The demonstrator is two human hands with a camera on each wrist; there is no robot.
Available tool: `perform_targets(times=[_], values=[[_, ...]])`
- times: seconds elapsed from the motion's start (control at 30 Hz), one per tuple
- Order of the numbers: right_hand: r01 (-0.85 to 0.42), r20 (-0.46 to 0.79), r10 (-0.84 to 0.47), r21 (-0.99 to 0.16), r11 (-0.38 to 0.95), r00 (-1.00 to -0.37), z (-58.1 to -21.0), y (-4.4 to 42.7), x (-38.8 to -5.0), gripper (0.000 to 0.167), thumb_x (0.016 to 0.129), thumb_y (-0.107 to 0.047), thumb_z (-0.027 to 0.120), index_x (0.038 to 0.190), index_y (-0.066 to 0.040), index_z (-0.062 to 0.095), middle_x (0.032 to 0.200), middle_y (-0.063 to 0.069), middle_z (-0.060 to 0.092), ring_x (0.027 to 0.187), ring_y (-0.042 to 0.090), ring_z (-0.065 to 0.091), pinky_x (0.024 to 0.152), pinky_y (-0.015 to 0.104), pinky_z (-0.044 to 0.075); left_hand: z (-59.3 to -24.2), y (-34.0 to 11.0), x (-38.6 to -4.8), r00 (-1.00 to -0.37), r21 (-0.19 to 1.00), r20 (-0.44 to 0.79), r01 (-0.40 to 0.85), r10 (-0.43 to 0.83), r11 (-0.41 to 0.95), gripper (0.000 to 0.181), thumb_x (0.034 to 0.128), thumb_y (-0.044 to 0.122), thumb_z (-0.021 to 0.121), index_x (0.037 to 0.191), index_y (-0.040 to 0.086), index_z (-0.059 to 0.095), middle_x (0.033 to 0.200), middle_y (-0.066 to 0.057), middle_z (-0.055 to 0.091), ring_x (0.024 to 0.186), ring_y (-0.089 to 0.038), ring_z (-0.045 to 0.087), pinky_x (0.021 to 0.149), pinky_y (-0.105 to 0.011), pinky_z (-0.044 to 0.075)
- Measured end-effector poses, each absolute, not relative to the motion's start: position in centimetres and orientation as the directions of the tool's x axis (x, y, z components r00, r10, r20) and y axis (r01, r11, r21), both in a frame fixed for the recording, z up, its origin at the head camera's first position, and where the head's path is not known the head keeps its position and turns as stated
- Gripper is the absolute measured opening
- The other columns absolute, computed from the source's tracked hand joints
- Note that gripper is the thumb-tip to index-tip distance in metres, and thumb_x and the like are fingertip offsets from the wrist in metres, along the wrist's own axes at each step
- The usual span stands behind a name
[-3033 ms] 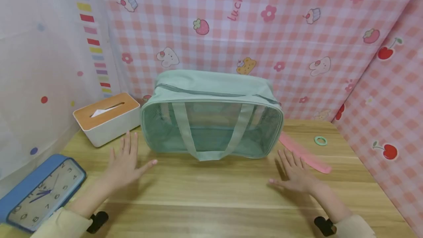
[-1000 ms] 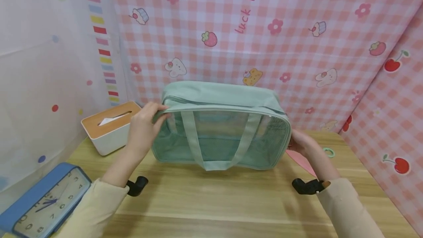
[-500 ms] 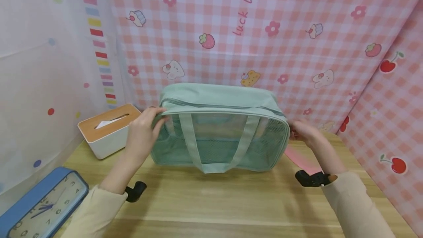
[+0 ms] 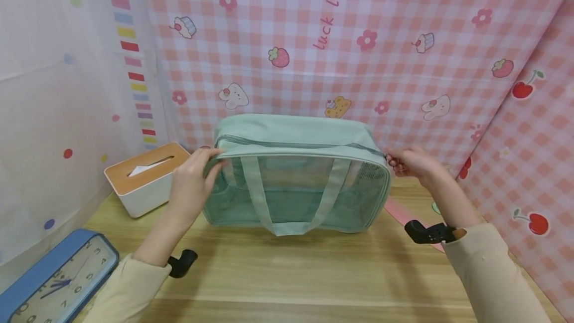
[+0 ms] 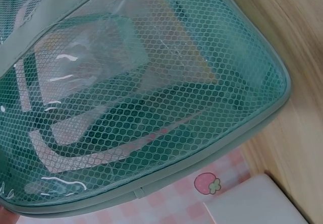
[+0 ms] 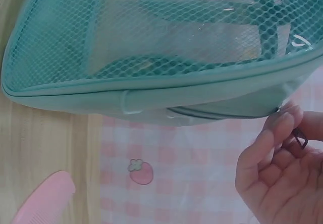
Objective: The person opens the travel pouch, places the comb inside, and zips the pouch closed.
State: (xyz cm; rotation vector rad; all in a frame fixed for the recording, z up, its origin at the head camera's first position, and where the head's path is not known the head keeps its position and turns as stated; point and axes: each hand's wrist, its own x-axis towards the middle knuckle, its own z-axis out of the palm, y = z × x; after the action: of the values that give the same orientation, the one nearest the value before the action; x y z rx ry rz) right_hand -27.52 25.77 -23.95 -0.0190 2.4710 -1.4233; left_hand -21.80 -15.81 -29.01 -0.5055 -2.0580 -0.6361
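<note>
Bag (image 4: 293, 193) upright on table (image 4: 309, 273), pinched top left by left hand (image 4: 192, 178) and at zip pull (image 6: 302, 140) by right hand (image 4: 414, 163); possible jam or tipping over if tugged hard or askew.

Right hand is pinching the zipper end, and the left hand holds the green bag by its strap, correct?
Not quite: the head view shows the left hand holding the green bag by its top corner, not its strap. The right hand does pinch the zipper end.
</note>
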Motion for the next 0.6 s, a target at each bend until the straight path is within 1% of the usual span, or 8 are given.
perform_targets(times=[0.1,0.17,0.33,0.4,0.6], values=[[0.12,-0.243,-0.148,-0.817,0.563,-0.959,-23.3,25.3,-27.6,0.029,0.1,-0.025,0.033,0.088,-0.007,0.052,0.067,-0.007,0.05,0.058,0.004,0.043,0.06,0.02,0.042,-29.0,-15.8,-21.8,-0.516,0.248,0.85,0.57,0.107,0.783,0.022,0.0765,0.004,0.07,0.096,-0.003,0.063,0.085,-0.015,0.066,0.074,-0.027,0.064,0.058,-0.036,0.054],[0.108,-0.24,-0.149,-0.799,0.591,-0.959,-22.8,24.8,-27.6,0.03,0.1,-0.026,0.033,0.089,-0.005,0.052,0.066,-0.007,0.05,0.056,0.004,0.042,0.059,0.02,0.042,-29.1,-15.9,-21.9,-0.514,0.251,0.852,0.571,0.102,0.782,0.023,0.0761,0.004,0.071,0.096,-0.003,0.063,0.085,-0.015,0.066,0.074,-0.027,0.064,0.058,-0.037,0.054],[0.068,-0.222,-0.157,-0.755,0.653,-0.962,-21.2,23.5,-27.7,0.035,0.099,-0.029,0.035,0.08,-0.007,0.055,0.062,-0.006,0.049,0.054,0.004,0.044,0.057,0.02,0.044,-29.3,-16.0,-21.8,-0.511,0.258,0.855,0.576,0.094,0.776,0.024,0.0752,0.003,0.071,0.097,-0.003,0.063,0.087,-0.015,0.066,0.077,-0.028,0.065,0.061,-0.037,0.054],[0.041,-0.208,-0.169,-0.738,0.674,-0.964,-20.6,23.0,-27.7,0.036,0.099,-0.029,0.036,0.079,-0.006,0.055,0.061,-0.006,0.049,0.054,0.005,0.044,0.058,0.021,0.044,-29.3,-16.0,-21.8,-0.513,0.26,0.853,0.576,0.095,0.775,0.024,0.0753,0.003,0.071,0.097,-0.003,0.063,0.087,-0.015,0.066,0.077,-0.028,0.065,0.061,-0.038,0.054],[-0.007,-0.176,-0.187,-0.71,0.704,-0.966,-19.5,21.9,-27.8,0.034,0.098,-0.026,0.038,0.089,0.002,0.055,0.061,-0.004,0.049,0.057,0.007,0.047,0.059,0.023,0.047,-29.3,-15.7,-21.8,-0.509,0.252,0.855,0.577,0.1,0.777,0.024,0.0755,0.003,0.071,0.097,-0.002,0.063,0.087,-0.015,0.066,0.076,-0.028,0.065,0.058,-0.037,0.054]])
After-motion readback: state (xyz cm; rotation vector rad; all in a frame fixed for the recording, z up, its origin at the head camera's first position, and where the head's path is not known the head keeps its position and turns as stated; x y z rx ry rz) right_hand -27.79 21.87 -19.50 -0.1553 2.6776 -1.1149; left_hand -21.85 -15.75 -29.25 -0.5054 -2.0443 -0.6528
